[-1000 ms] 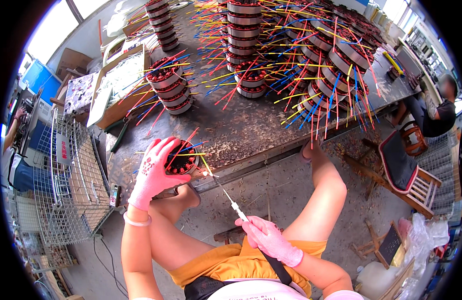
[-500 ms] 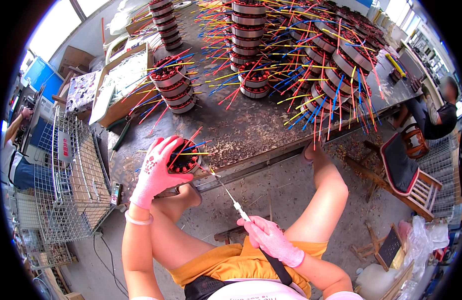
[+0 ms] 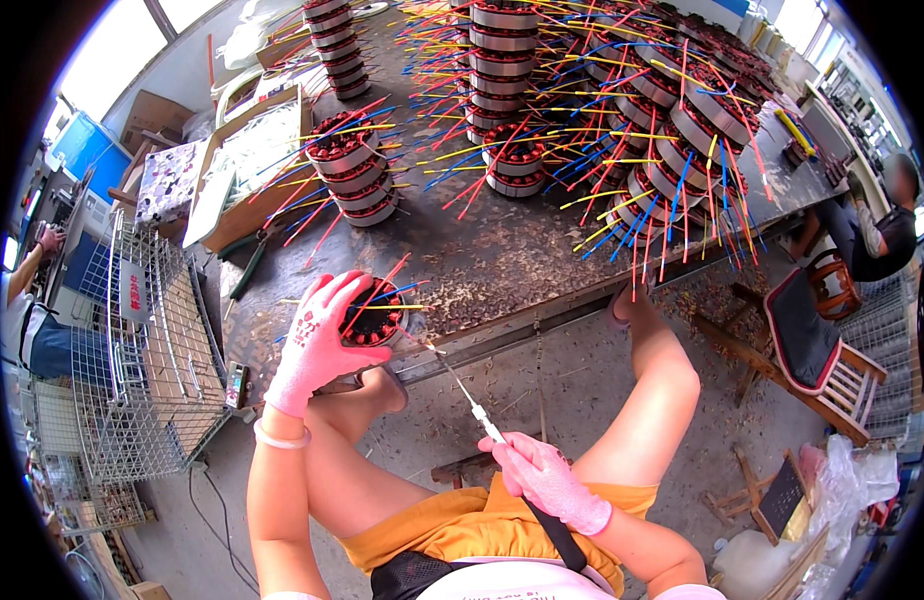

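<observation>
My left hand [image 3: 317, 345], in a pink glove, wraps round the outer side of a motor stator [image 3: 394, 322] at the table's front edge. Its fingers lie over the ring's far side and its thumb along the near side. Red, blue and yellow wires stick out of the stator. My right hand [image 3: 550, 480], also gloved in pink, grips a slim tool with a white handle [image 3: 487, 420] and thin metal shaft. The shaft's tip reaches up beside the stator's right side; whether it touches is too small to tell.
Stacks of wired stators [image 3: 357, 175] stand on the worn table [image 3: 462, 265], most densely at the back right [image 3: 697, 130]. Pliers [image 3: 247, 265] lie near a cardboard box [image 3: 247, 165] of white pieces. A wire cage [image 3: 152, 330] is left, a chair [image 3: 807, 340] right. Other people sit farther off.
The whole view has shifted slightly. Both hands keep their grips, and the tool's tip stays beside the stator.
</observation>
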The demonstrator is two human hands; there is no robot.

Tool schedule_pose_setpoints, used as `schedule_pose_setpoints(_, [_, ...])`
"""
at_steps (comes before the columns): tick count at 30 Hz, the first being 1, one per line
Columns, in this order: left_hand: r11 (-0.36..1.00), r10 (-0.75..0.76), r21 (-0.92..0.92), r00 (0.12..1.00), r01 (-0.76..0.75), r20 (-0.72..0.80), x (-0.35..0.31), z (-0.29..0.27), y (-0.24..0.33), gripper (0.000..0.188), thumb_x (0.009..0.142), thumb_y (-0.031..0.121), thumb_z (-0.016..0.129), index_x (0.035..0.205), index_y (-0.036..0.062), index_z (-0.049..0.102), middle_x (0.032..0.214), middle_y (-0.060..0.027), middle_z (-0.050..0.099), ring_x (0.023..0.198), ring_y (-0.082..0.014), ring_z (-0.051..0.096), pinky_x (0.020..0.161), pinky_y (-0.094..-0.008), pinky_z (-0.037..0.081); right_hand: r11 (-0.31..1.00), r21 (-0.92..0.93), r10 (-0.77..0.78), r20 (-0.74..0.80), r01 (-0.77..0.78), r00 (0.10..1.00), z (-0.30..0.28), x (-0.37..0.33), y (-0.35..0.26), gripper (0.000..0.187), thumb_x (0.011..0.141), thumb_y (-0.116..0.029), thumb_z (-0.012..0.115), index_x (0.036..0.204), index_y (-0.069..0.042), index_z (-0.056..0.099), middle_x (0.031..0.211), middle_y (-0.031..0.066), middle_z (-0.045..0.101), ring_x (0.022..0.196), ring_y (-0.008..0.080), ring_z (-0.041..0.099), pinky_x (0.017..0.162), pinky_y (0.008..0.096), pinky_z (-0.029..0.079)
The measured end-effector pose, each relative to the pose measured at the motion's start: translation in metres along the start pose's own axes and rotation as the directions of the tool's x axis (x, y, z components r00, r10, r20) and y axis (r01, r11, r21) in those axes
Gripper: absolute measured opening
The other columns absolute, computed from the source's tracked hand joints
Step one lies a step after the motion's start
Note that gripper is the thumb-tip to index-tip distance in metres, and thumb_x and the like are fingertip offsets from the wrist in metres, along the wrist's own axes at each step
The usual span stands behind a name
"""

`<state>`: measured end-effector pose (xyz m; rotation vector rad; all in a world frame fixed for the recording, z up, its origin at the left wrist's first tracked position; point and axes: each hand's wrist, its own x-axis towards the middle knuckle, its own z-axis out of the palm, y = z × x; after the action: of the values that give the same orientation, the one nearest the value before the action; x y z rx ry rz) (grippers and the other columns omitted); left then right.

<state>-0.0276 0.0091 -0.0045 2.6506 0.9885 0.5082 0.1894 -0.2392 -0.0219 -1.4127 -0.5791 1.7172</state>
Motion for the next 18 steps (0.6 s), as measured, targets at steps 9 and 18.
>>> schedule_pose_setpoints(9, [1.0,-0.002,0.001,1.0,0.002,0.011,0.001,0.0,0.0,0.089,0.058,0.032,0.089,0.135,0.0068,0.054,0.139,-0.015,0.054,0.129,-0.038,0.048,0.116,-0.0488,0.031,1.0,0.021,0.0,0.023,-0.001,1.0,-0.002,0.003,0.007,0.03,0.104,-0.021,0.048,0.121,0.001,0.06,0.069,-0.0053,0.044,0.057,0.004,0.041,0.053,0.0212,0.032])
schedule_pose_setpoints(18, [1.0,0.002,-0.005,1.0,-0.002,0.0,0.0,0.001,0.0,0.089,0.058,0.032,0.089,0.135,0.0061,0.054,0.138,-0.0154,0.055,0.129,-0.0371,0.049,0.117,-0.0486,0.03,0.995,0.1,-0.012,0.012,0.01,1.0,-0.003,0.004,0.014,0.028,0.104,-0.017,0.048,0.122,0.001,0.06,0.07,-0.0057,0.045,0.057,0.0038,0.04,0.053,0.0206,0.032])
